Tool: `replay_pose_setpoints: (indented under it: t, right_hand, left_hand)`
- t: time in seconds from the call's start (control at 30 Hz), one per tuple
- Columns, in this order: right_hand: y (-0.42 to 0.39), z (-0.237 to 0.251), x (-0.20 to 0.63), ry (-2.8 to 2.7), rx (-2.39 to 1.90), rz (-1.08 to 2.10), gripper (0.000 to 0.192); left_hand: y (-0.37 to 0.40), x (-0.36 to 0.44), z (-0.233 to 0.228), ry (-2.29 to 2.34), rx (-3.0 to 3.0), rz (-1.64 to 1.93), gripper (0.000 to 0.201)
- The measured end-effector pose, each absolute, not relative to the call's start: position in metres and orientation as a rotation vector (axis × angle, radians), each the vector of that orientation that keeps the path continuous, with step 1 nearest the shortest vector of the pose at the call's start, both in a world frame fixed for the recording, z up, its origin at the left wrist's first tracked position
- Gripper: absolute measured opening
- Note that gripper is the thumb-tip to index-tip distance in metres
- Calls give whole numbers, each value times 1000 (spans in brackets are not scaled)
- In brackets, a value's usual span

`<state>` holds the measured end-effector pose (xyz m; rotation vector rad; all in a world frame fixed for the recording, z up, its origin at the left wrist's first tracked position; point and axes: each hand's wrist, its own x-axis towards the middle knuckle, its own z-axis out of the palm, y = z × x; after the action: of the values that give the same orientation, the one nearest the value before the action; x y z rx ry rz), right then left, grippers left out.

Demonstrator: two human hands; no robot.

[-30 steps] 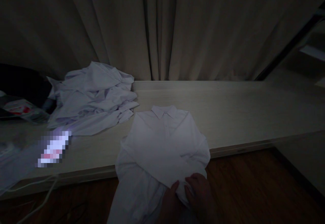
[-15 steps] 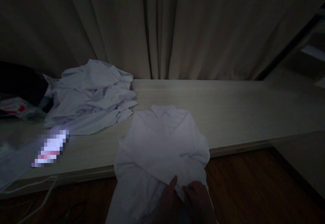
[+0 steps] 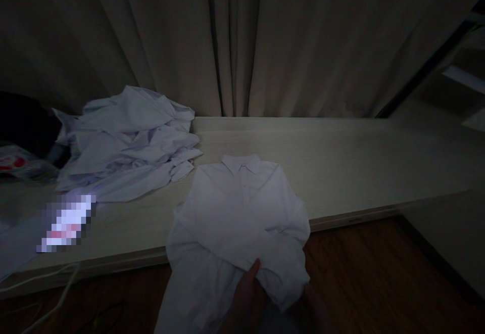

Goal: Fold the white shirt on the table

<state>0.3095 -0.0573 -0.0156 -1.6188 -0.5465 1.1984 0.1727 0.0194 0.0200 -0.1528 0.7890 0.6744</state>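
White collared cloth shirt [image 3: 238, 207] is lying over the pale wood-grain surface [image 3: 341, 167]'s front edge; left hand [image 3: 248, 293] is holding its lower folds between fingers; right hand [image 3: 313, 301]: cannot tell. Slackening hold could be letting overhanging weight drag it off.

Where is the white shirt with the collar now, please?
In the head view, the white shirt is at lower centre, extending past the front edge of the table, right of the crumpled cloth pile; the left hand holds its lower part.
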Motion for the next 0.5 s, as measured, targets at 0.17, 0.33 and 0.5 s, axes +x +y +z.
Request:
replay_pose_setpoints:
  t: [0.17, 0.33, 0.5]
  right_hand:
    - [-40, 3, 288, -207, -1300, 1562, 62]
    - [-36, 17, 293, -99, -1325, 1442, 71]
    - [-46, 0, 310, -368, -1816, 1164, 77]
  left_hand:
    - [17, 173, 15, 839, -86, 741, 40]
    - [16, 173, 5, 901, -43, 759, 42]
    - [18, 174, -7, 922, -68, 767, 42]
